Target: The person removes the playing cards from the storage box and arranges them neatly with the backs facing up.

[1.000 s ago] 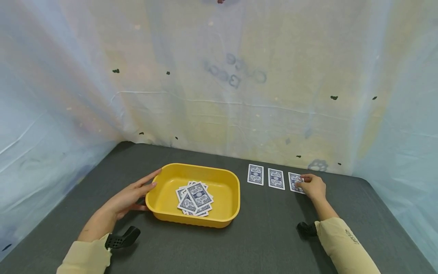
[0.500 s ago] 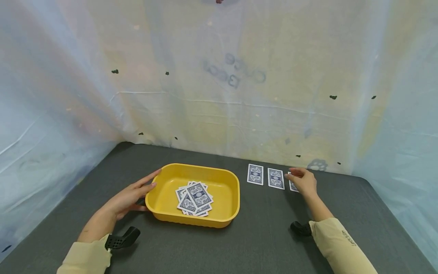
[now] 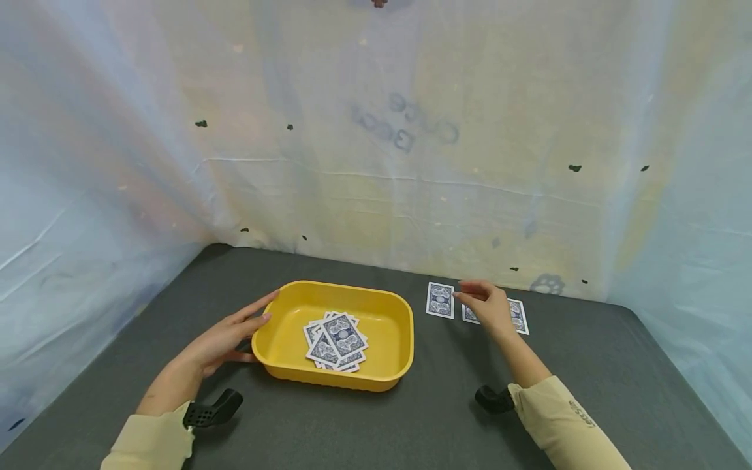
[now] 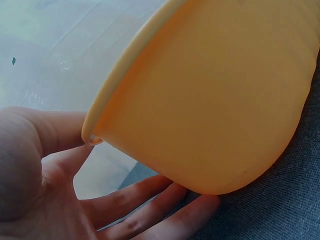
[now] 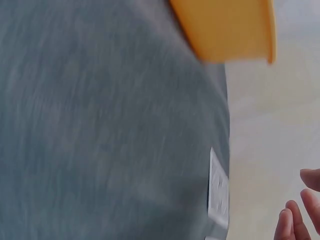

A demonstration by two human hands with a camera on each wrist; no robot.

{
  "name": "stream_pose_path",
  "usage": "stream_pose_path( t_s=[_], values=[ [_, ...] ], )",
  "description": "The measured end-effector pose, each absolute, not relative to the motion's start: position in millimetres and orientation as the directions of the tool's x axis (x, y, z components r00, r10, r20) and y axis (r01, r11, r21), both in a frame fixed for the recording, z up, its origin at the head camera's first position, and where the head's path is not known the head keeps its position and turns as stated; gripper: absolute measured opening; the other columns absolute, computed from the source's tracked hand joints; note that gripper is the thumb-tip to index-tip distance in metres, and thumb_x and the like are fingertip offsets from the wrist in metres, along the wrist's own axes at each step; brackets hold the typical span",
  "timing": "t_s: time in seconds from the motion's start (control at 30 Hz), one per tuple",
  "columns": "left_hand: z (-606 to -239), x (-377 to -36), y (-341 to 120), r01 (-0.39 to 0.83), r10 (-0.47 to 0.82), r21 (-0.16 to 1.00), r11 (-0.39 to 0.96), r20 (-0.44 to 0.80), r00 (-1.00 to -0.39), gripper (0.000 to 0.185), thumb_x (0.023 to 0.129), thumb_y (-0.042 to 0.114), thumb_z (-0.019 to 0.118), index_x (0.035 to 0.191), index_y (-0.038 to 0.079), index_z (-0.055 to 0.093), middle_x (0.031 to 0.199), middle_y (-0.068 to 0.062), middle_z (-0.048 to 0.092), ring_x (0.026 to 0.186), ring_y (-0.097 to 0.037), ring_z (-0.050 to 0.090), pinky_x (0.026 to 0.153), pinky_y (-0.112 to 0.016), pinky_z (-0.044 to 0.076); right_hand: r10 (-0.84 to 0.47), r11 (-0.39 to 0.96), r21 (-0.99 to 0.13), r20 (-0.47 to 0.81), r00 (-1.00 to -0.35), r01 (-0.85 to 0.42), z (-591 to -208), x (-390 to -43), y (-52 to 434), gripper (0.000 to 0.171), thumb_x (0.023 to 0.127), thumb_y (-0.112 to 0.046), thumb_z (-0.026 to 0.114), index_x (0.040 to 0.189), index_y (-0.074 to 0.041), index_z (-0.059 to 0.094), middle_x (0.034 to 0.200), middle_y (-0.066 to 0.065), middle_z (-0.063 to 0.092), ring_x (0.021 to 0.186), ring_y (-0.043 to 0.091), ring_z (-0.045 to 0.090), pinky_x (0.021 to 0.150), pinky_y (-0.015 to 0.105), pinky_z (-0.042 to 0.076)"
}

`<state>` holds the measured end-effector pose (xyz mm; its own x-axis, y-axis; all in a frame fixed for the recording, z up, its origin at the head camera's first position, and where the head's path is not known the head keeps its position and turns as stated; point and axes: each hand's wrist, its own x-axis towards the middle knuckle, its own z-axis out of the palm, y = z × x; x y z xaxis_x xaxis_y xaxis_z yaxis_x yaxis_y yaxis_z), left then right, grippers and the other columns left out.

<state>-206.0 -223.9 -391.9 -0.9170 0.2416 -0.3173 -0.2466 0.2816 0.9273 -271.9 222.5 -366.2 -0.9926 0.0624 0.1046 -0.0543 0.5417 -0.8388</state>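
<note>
A yellow plastic tray (image 3: 384, 339) stands on the dark cloth, with a loose pile of face-down playing cards (image 3: 339, 338) inside. At its left end my left hand (image 3: 220, 343) rests against the rim and outer wall, fingers mostly extended. Right of the tray, three blue-backed playing cards lie in a row: a left card (image 3: 440, 300), a middle card (image 3: 470, 314) and a right card (image 3: 518, 316). My right hand (image 3: 489, 310) hovers above the row and partly covers the middle and right cards. Its thumb and fingers are apart, and no card shows between them.
Dark grey cloth (image 3: 305, 431) covers the table. Pale translucent sheeting (image 3: 376, 209) encloses the back and both sides. Black wrist devices sit on the left wrist (image 3: 214, 410) and the right wrist (image 3: 495, 399).
My right hand has moved left from the right card, passing over the middle one towards the left card. My left hand and the tray have stayed put.
</note>
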Motion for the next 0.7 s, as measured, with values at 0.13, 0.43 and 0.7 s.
stream_pose_path(
  t_s=[0.13,0.43,0.7],
  values=[
    [-392,-205,-224,-0.245,0.236,0.928,0.282,-0.314,-0.92,0.069,0.096,0.053,0.049,0.154,0.037,0.014,0.161,-0.018,0.005,0.139,-0.045,0.024,0.088,-0.049,0.052,0.03,0.517,-0.852,0.108,-0.994,-0.077,-363,-269,207,0.038,0.092,-0.017,0.066,0.125,0.001,0.06,0.122,0.021,0.062,0.111,0.033,0.06,0.084,0.031,0.051],
    [-391,-205,-223,-0.247,0.234,0.928,0.278,-0.315,-0.92,0.069,0.096,0.051,0.049,0.154,0.036,0.015,0.16,-0.019,0.005,0.14,-0.045,0.023,0.087,-0.049,0.052,-0.051,0.446,-0.875,0.184,-0.982,-0.187,-358,-260,175,0.036,0.087,-0.022,0.071,0.116,-0.002,0.066,0.111,0.015,0.067,0.099,0.026,0.064,0.081,0.03,0.053],
    [-391,-205,-223,-0.25,0.227,0.926,0.282,-0.318,-0.921,0.069,0.096,0.052,0.049,0.154,0.037,0.015,0.16,-0.019,0.006,0.139,-0.045,0.024,0.087,-0.048,0.052,-0.11,0.417,-0.887,0.165,-0.98,-0.196,-352,-256,146,0.033,0.086,-0.018,0.071,0.115,-0.003,0.066,0.111,0.015,0.067,0.099,0.026,0.063,0.08,0.03,0.053]
  ],
)
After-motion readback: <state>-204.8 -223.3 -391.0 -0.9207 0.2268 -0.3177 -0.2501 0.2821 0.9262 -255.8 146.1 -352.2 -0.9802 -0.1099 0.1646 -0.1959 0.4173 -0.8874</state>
